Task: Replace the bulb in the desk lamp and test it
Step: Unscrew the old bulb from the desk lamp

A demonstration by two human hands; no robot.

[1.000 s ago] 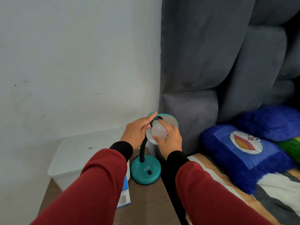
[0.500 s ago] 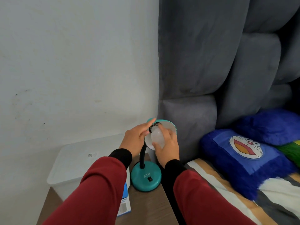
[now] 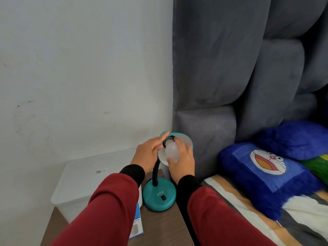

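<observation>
A teal desk lamp stands on the wooden bedside table [image 3: 165, 226]; its round base [image 3: 159, 196] carries a black switch, and a black gooseneck rises to the teal shade [image 3: 186, 141]. A frosted white bulb [image 3: 171, 151] sits at the black socket inside the shade. My left hand [image 3: 148, 155] grips the shade and socket from the left, index finger along the rim. My right hand [image 3: 182, 161] is wrapped around the bulb from the right and below, thumb under its tip.
A white lidded plastic box [image 3: 88, 180] fills the table's left side. A blue and white bulb carton [image 3: 136, 226] lies beside the lamp base. The grey padded headboard [image 3: 221, 86] stands right behind the lamp. Blue plush pillows [image 3: 262, 173] lie on the bed to the right.
The view has tilted slightly, shifting the scene down. My right hand's fingers have turned a little around the bulb; my left hand keeps its hold on the shade.
</observation>
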